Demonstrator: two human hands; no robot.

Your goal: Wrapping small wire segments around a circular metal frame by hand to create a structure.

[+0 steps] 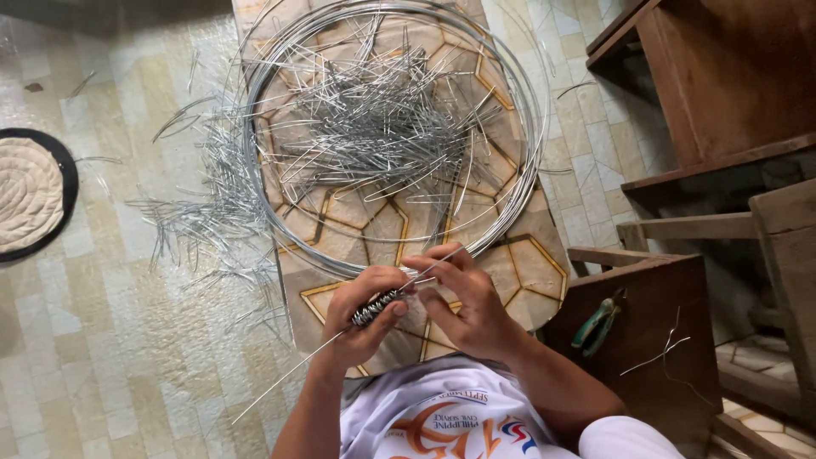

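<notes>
While your left hand [361, 310] grips the coil [376, 307], your right hand [463, 297] seems to pinch the rod [297, 367] above the board [527, 263]; the rod's long axis slants lower-left to upper-right.

Below me a patterned board [518, 263] with hexagon outlines serves as my worktop, resting on the pale tiled floor [127, 340]. A big coil of wire [527, 119] lies on it, ringing a heap of cut wire pieces [374, 119]. More wire offcuts [212, 204] spill onto the floor, near a round mat [25, 195].
</notes>
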